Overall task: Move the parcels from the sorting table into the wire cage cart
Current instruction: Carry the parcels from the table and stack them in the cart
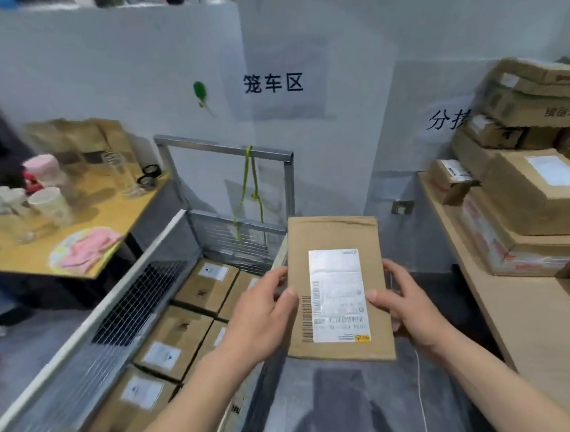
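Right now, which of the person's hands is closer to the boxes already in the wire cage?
Left. The left hand grips the envelope's left edge, directly above the boxes in the cage. The right hand grips the opposite edge, over the floor beside the sorting table.

I'm seeing a plain brown parcel (331,235) with a white barcoded label (337,294); at ten o'clock a yellow table (109,234), pink cloth (86,249); a green cord (250,184) at twelve.

Wall sign (273,83) reads "笼车区"; the parcel's label (337,294) print is illegible.
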